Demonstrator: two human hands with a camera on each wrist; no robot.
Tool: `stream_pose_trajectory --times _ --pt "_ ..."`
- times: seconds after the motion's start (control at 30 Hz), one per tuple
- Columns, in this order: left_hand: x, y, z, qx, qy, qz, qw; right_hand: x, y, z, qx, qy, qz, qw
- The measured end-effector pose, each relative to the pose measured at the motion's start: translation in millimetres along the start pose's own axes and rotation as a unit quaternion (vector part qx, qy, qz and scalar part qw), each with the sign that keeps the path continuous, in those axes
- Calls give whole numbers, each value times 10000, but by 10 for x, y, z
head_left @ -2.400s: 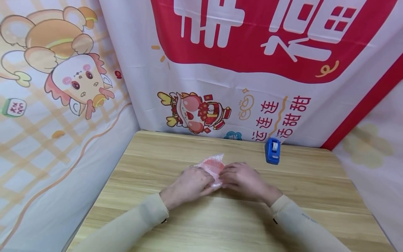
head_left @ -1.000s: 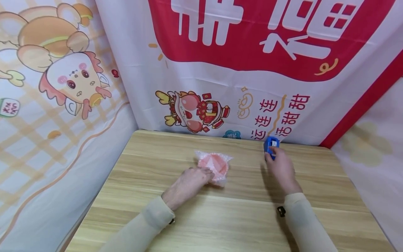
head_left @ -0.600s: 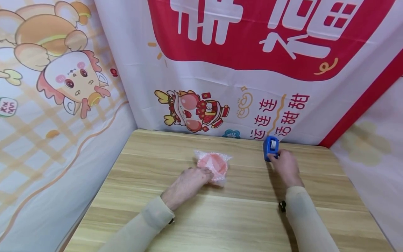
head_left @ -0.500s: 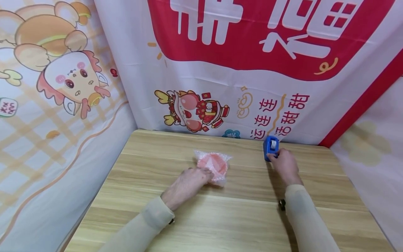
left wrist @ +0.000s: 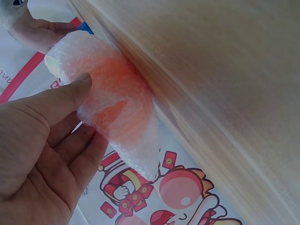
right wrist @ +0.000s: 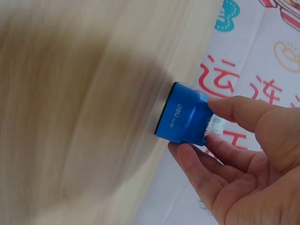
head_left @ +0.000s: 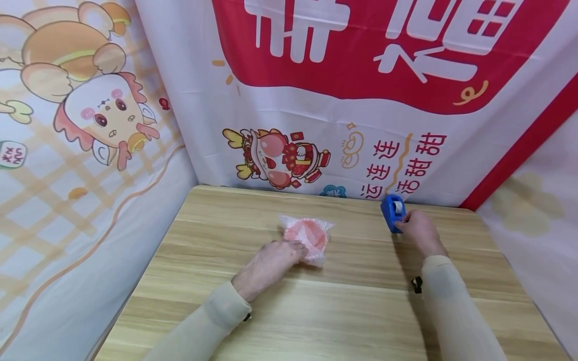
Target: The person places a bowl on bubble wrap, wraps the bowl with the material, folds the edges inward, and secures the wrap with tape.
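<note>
A round pink-orange object (head_left: 318,234), folded in clear bubble wrap (left wrist: 145,161), sits on the table left of centre. My left hand (head_left: 273,263) holds its near-left edge, the thumb on top of the wrap and the other fingers at its lower edge in the left wrist view. At the back right, my right hand (head_left: 421,233) grips the front end of a blue tape dispenser (head_left: 392,213). In the right wrist view the thumb is at one corner of the dispenser's serrated blade (right wrist: 209,125), the other fingers at the opposite side. A white tape roll (head_left: 398,207) sits in the dispenser.
The wooden table (head_left: 289,321) ends at the back against a white and red printed cloth (head_left: 289,110). Another printed cloth (head_left: 104,210) hangs along the left side, and a pale cloth (head_left: 537,240) on the right.
My right hand went from the bundle to the tape dispenser, which has lately shifted and turned slightly right with it. My left hand stays on the bundle, whose folded wrap lies flatter.
</note>
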State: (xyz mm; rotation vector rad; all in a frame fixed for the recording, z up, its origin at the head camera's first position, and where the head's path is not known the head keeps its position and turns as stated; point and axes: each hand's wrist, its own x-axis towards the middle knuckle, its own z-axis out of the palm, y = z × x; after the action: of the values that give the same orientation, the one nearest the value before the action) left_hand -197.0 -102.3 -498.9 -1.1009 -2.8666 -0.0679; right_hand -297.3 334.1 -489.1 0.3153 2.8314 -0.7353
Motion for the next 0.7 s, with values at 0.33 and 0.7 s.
stream_pose_trajectory --times 0.33,0.7 --pt "-10 7 -14 -20 101 101 9999 17 158 -207 -398 20 108 9991" --pt "1 -1 0 -13 25 76 10000 156 226 -193 -402 -73 199 9990"
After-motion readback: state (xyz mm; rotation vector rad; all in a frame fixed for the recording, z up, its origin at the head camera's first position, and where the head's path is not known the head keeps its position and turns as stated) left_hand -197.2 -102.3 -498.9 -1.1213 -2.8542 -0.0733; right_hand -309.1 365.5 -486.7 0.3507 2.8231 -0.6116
